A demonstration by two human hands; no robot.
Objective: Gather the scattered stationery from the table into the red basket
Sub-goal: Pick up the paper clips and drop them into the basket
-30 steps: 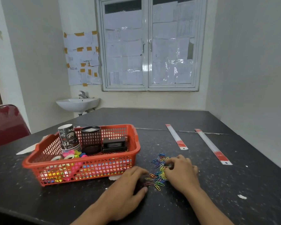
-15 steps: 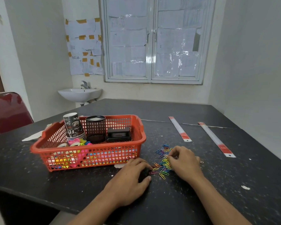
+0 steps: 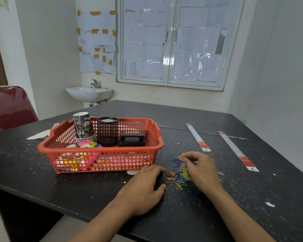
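Observation:
A red basket (image 3: 101,151) stands on the black table (image 3: 252,198), left of centre. It holds stacked paper cups (image 3: 84,126), a black mesh pen holder (image 3: 107,131), a black stapler-like box (image 3: 131,138) and small colourful items (image 3: 87,144). Coloured paper clips (image 3: 177,177) lie in a heap just right of the basket's front corner. My left hand (image 3: 143,187) rests palm down on the table at the heap's left edge, fingers gently bent. My right hand (image 3: 202,170) curls over the heap from the right, its fingertips pinching clips at the far side.
Two long white rulers with red ends (image 3: 198,137) (image 3: 238,151) lie to the right, beyond the clips. A white paper scrap (image 3: 40,134) sits behind the basket. A red chair (image 3: 9,107) stands at the left, a sink (image 3: 89,93) at the back wall. The table's front edge is close to my arms.
The view has tilted and shifted. Both hands stay at the paper clip heap, with the right fingers curled a little further round its far side.

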